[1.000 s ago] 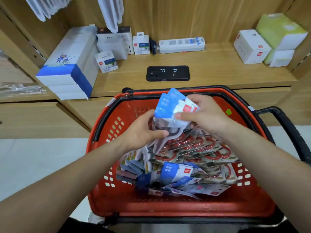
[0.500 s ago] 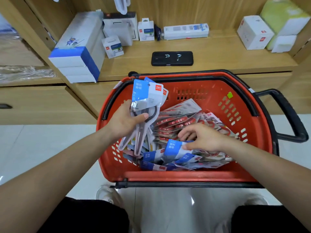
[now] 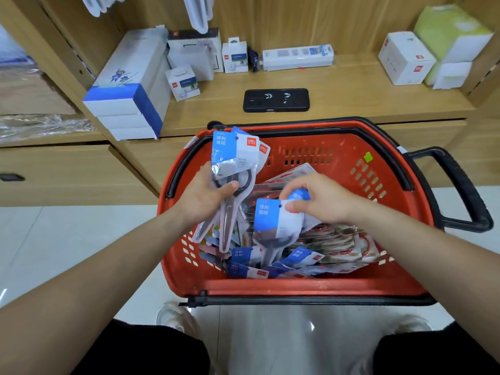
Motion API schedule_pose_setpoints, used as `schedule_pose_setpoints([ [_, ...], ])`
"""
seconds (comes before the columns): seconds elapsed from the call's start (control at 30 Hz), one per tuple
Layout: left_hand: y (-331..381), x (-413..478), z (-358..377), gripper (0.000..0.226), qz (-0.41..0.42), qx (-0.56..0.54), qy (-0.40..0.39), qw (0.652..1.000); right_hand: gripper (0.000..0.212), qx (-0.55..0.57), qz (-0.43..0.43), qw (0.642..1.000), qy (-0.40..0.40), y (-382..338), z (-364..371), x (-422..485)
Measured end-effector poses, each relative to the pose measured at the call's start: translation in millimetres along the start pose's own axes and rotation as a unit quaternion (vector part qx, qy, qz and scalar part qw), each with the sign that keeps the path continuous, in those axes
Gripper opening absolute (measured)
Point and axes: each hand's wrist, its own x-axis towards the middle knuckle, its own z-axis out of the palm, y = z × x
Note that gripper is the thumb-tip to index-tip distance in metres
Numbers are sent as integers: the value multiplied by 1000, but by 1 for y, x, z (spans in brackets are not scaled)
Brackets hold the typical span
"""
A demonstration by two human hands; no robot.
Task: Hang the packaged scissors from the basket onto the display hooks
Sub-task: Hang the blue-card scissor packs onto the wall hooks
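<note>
left grip (image 3: 205,196) and right grip (image 3: 322,198) both closed on stock over the red basket (image 3: 311,289)
left grip curls round a bunch of packs (image 3: 235,155), upright at the basket's left rim, thumb across the black scissor handles; right grip, palm down, wrist bent, pinches the top of a single pack (image 3: 273,220) just above the heap (image 3: 332,240) in the basket's middle; red "deli" tab, blue panels with chinese lettering.
</note>
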Motion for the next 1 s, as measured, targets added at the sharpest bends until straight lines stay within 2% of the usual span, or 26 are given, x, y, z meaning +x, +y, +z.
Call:
schedule_pose_setpoints([
  [0.1,3,1,5,41,0,-43,-23,999,15,39,-25,999,7,-16,-26,6],
  [0.23,9,6,14,39,0,-122,-56,991,23,112,-15,993,46,-21,-47,15],
  [0.37,17,9,18,32,1,-171,-48,984,32,181,-11,980,79,-14,-59,19],
  [0.5,18,9,17,32,22,-152,-39,987,34,196,-16,980,29,-17,-71,18],
  [0.6,24,12,11,39,54,-137,12,989,32,206,-23,978,-10,-23,-79,17],
  [0.67,28,15,7,39,62,-143,27,987,31,220,-29,975,-8,-28,-79,18],
  [0.77,31,12,14,34,43,-178,-24,983,34,241,-39,969,31,-33,-74,20],
  [0.87,34,6,28,34,17,-217,-81,973,33,216,-45,973,65,-36,-70,21],
  [1.0,32,8,30,33,-10,-285,-87,954,28,238,-26,964,116,-38,-71,18],
])
